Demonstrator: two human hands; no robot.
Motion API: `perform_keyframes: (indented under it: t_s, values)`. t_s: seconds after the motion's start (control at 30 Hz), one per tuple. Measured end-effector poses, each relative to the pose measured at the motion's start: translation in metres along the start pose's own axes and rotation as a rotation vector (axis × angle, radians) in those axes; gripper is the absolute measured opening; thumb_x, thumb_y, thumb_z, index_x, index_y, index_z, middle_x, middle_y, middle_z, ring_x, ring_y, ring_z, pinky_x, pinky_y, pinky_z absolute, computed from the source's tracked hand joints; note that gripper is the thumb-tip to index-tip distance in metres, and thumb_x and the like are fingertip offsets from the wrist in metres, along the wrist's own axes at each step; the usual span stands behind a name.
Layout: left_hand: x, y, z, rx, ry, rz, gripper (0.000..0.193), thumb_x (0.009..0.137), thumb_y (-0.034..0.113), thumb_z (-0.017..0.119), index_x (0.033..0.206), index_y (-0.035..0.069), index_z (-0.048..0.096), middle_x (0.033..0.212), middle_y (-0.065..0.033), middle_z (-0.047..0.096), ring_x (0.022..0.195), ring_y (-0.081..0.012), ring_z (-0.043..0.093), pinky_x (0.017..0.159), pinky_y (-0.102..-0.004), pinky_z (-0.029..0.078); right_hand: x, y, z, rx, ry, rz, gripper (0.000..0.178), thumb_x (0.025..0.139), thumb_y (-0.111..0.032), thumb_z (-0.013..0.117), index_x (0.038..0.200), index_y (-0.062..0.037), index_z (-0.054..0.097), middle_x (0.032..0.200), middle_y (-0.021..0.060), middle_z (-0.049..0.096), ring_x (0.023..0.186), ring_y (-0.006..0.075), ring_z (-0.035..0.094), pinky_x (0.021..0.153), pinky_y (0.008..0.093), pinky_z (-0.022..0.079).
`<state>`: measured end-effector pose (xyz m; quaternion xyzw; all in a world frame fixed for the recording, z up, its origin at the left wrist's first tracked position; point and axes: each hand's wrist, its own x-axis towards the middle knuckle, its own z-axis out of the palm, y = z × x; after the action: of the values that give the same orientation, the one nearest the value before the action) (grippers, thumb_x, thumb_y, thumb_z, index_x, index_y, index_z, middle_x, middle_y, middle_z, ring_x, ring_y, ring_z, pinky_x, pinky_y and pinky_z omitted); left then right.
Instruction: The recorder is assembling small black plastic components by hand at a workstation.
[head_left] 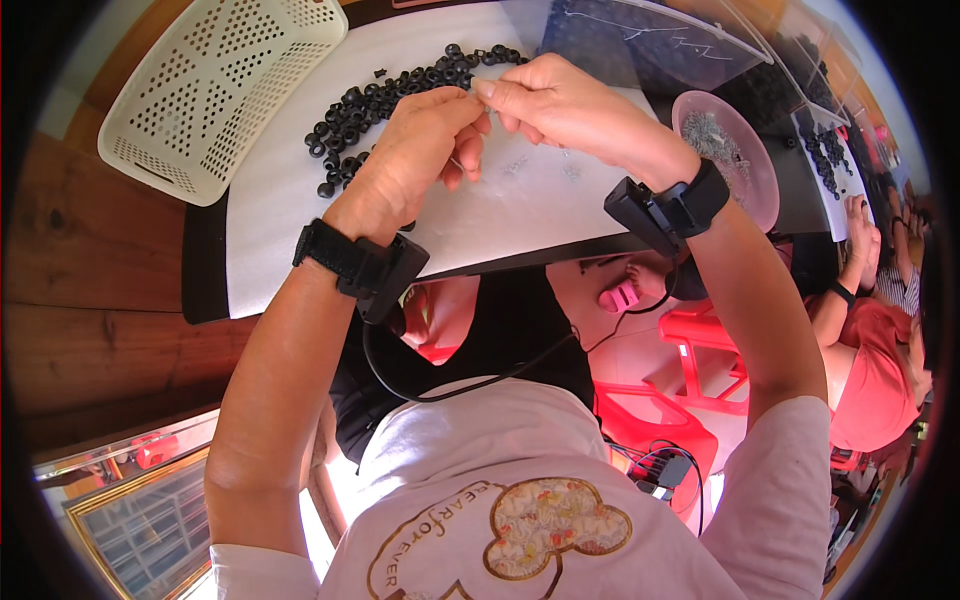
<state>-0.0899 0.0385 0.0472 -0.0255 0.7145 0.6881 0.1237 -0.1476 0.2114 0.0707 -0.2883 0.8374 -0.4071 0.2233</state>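
Over the white sheet [480,215] on the table, my left hand [425,140] and my right hand [560,108] meet at the fingertips. Both are closed in a pinch. Whatever lies between the fingers is too small and too covered to make out. Just beyond and left of the hands spreads a heap of small black round parts [350,115], some ring-like. A few tiny clear or silvery pieces [515,165] lie on the sheet below my right hand. To the right of that hand, a pink bowl [762,185] contains many small silvery pieces.
A cream perforated basket [215,100] stands at the far left. Clear plastic sheeting [680,45] rises at the back right. Another person in red [875,385] sits at the right, near more black parts [828,160]. Red stools [655,425] stand below the table. Cables run from my wrist straps.
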Motion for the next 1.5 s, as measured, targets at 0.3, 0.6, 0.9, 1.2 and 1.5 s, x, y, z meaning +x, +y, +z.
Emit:
perform_keyframes:
  t_s: [0.3, 0.6, 0.9, 1.2, 1.5]
  values:
    - [0.002, 0.001, 0.007, 0.015, -0.030, 0.019, 0.023, 0.092, 0.025, 0.048, 0.082, 0.006, 0.055, 0.057, -0.0003, 0.051, 0.053, -0.0103, 0.050, 0.047, -0.0231, 0.036, -0.003, -0.002, -0.001, 0.032, 0.116, 0.094, 0.042, 0.090, -0.038, 0.053, 0.068, -0.0028, 0.057, 0.062, 0.0025, 0.050, 0.058, 0.0124, 0.046, 0.052, 0.0288, 0.036]
    - [-0.004, 0.003, 0.008, 0.104, 0.006, -0.005, 0.024, 0.091, 0.026, 0.046, 0.077, 0.006, 0.052, 0.053, -0.0009, 0.047, 0.050, -0.0122, 0.049, 0.046, -0.0244, 0.035, -0.004, 0.009, 0.000, 0.090, 0.003, 0.018, 0.033, 0.090, -0.028, 0.054, 0.070, -0.0025, 0.057, 0.064, 0.0027, 0.052, 0.059, 0.0115, 0.047, 0.053, 0.0278, 0.037]
    - [0.002, 0.001, 0.004, -0.050, -0.027, -0.097, 0.024, 0.090, 0.024, 0.046, 0.074, 0.007, 0.049, 0.051, -0.0023, 0.044, 0.050, -0.0155, 0.051, 0.045, -0.0264, 0.034, -0.006, 0.016, 0.002, 0.012, 0.110, -0.183, 0.026, 0.092, -0.023, 0.053, 0.075, -0.0035, 0.058, 0.070, 0.0039, 0.057, 0.059, 0.0114, 0.050, 0.052, 0.0286, 0.041]
    - [0.002, 0.002, 0.010, -0.022, -0.010, -0.022, 0.026, 0.093, 0.027, 0.044, 0.078, 0.006, 0.050, 0.056, -0.0037, 0.050, 0.051, -0.0139, 0.052, 0.044, -0.0258, 0.036, -0.001, 0.007, 0.003, 0.099, 0.119, 0.034, 0.045, 0.092, -0.038, 0.052, 0.070, 0.0003, 0.060, 0.060, 0.0059, 0.055, 0.051, 0.0129, 0.048, 0.047, 0.0283, 0.039]
    - [0.001, -0.001, 0.014, -0.006, -0.012, -0.023, 0.023, 0.092, 0.025, 0.044, 0.080, 0.006, 0.051, 0.057, -0.0030, 0.051, 0.050, -0.0118, 0.050, 0.043, -0.0249, 0.035, -0.002, 0.010, 0.003, 0.232, 0.051, 0.099, 0.036, 0.095, -0.032, 0.052, 0.075, -0.0029, 0.059, 0.060, 0.0007, 0.050, 0.051, 0.0055, 0.042, 0.043, 0.0222, 0.031]
